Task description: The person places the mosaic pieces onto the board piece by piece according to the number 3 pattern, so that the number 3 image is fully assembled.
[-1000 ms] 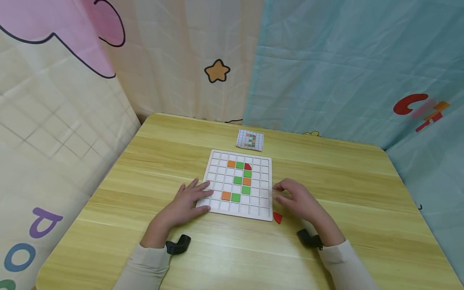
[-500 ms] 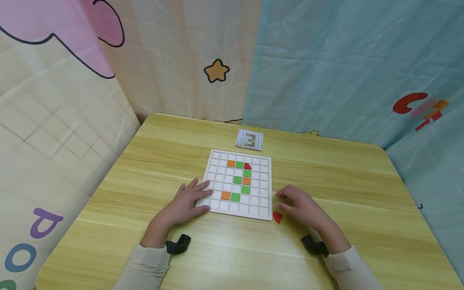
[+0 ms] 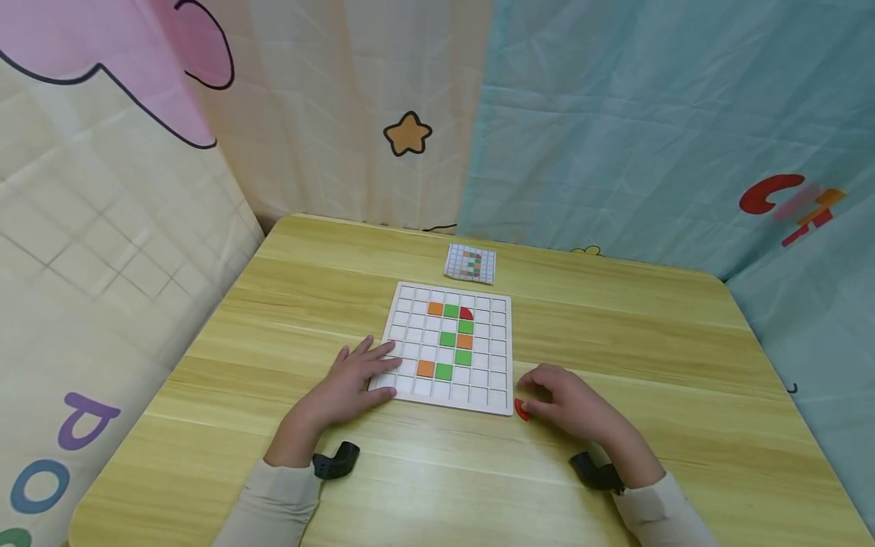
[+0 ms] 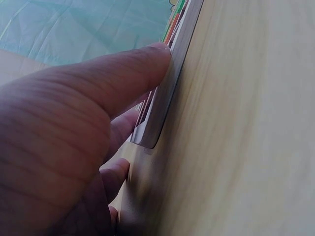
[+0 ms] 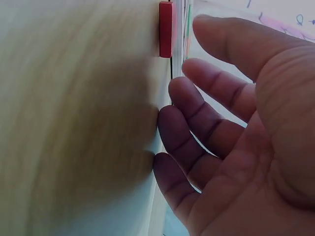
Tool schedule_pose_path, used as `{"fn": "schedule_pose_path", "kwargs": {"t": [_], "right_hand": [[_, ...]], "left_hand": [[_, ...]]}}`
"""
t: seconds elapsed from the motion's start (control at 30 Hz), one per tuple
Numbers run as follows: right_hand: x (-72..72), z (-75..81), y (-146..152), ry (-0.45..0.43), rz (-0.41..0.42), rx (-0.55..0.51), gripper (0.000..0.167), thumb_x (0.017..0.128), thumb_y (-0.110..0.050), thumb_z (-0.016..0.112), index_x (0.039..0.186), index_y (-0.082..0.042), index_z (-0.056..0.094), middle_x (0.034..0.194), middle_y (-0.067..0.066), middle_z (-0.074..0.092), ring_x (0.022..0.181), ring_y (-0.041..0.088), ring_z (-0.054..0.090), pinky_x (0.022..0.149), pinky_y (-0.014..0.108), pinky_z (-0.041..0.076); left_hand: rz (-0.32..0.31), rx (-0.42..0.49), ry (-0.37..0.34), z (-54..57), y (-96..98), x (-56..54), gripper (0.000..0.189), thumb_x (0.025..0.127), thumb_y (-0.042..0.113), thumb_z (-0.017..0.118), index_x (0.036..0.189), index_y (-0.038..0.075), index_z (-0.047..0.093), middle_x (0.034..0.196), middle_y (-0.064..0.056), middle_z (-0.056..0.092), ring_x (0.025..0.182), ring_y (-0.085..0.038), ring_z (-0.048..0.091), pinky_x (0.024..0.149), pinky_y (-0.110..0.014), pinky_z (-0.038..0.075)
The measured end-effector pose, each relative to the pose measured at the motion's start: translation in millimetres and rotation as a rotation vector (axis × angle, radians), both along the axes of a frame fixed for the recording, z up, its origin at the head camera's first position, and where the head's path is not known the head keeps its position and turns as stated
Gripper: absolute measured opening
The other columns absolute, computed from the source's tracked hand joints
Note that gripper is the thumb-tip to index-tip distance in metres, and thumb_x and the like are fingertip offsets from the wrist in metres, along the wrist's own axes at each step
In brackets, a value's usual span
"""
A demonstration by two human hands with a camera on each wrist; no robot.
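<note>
A white grid board [image 3: 491,389] lies on the table, bearing green and orange square tiles and one red quarter-round tile [image 3: 466,314]. My left hand [image 3: 347,386] rests with spread fingers on its near left edge; in the left wrist view the thumb [image 4: 133,73] lies at the board's side [image 4: 170,93]. Beside the near right corner, a second red quarter-round tile [image 3: 522,410] lies on the wood, partly covered by my right thumb. My right hand [image 3: 570,403] is over it, thumb and fingers apart. In the right wrist view this tile [image 5: 166,29] stands clear of the bent fingers [image 5: 174,125].
Behind the board lies a small printed card [image 3: 470,264] with a coloured grid pattern. The wooden table [image 3: 424,486] ends at curtains [image 3: 615,137] at the back and sides. A black wrist camera [image 3: 336,461] sits on the left wrist, another [image 3: 596,472] on the right.
My right hand has drawn back from the board's right edge toward the near side, and its thumb now overlaps the loose red tile. The left hand stays put.
</note>
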State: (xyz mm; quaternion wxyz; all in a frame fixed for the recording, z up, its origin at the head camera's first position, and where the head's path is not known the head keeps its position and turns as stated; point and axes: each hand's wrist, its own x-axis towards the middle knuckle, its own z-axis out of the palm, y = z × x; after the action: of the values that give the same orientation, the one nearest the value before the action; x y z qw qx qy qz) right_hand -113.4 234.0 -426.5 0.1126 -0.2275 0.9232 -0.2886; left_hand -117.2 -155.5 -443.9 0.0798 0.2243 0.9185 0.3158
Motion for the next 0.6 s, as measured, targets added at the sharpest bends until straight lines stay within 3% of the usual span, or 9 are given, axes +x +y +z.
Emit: {"fn": "schedule_pose_path", "kwargs": {"t": [0.37, 0.6], "right_hand": [[0.3, -2.7, 1.0, 0.005, 0.057, 0.019, 0.022, 0.086, -0.024, 0.079, 0.106, -0.018, 0.07, 0.1, -0.011, 0.06, 0.096, 0.013, 0.053, 0.089, 0.041, 0.047], [1.3, -0.6, 0.0, 0.025, 0.077, 0.019, 0.017, 0.09, -0.015, 0.074, 0.106, -0.018, 0.07, 0.099, -0.012, 0.06, 0.095, 0.012, 0.052, 0.087, 0.037, 0.047]], "left_hand": [[-0.007, -0.002, 0.003, 0.5, -0.1, 0.1, 0.052, 0.093, 0.028, 0.071, 0.14, 0.012, 0.059, 0.157, -0.005, 0.039, 0.149, -0.038, 0.014, 0.114, -0.065, 0.003], [-0.013, 0.004, 0.024, -0.3, -1.3, -0.3, 0.051, 0.093, 0.029, 0.071, 0.139, 0.011, 0.059, 0.156, -0.007, 0.04, 0.149, -0.04, 0.016, 0.113, -0.066, 0.005]]}}
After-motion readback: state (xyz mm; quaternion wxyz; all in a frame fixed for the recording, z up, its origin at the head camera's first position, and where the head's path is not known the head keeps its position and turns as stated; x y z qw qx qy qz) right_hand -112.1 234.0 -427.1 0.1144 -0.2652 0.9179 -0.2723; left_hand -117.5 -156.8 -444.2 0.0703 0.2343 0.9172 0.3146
